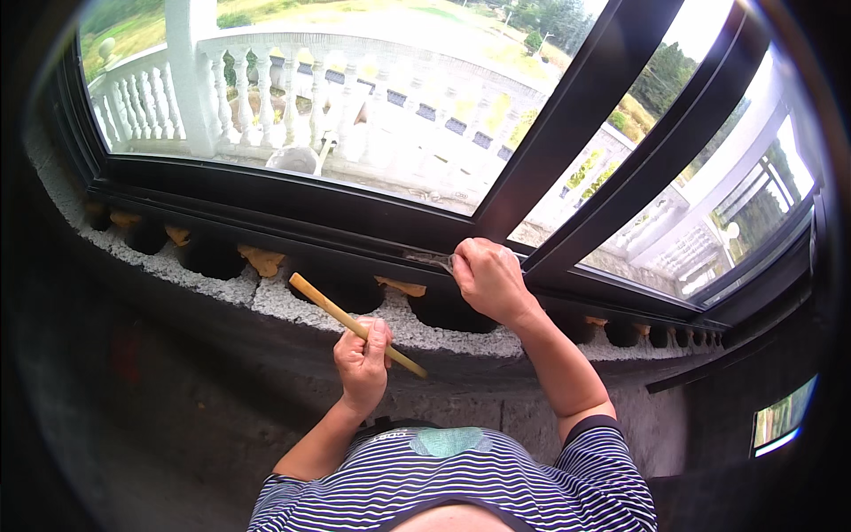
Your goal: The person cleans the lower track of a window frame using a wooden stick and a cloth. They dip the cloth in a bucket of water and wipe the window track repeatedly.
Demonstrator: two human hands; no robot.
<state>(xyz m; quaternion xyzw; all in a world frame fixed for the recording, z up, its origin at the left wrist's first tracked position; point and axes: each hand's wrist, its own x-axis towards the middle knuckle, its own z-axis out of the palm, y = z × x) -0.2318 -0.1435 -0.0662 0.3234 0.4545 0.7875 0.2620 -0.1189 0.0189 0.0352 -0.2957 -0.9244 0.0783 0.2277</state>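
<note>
A yellowish wooden stick (326, 302) slants across my left hand (362, 362), which grips it near its lower part. Its upper end reaches over the ledge of hollow concrete blocks (286, 296). My right hand (488, 279) is closed at the lower rail of the black window frame (279, 199), near the upright bar. From its fingers a thin, see-through strip (432, 259), perhaps plastic film, trails left along the rail. The fingertips and the strip's held end are hidden.
Dark block cavities open below the frame, with dried orange foam (264, 259) between some of them. Outside the glass stand a white balustrade (266, 100) and a bucket-like container (292, 159). A rough dark wall (452, 392) drops between me and the ledge.
</note>
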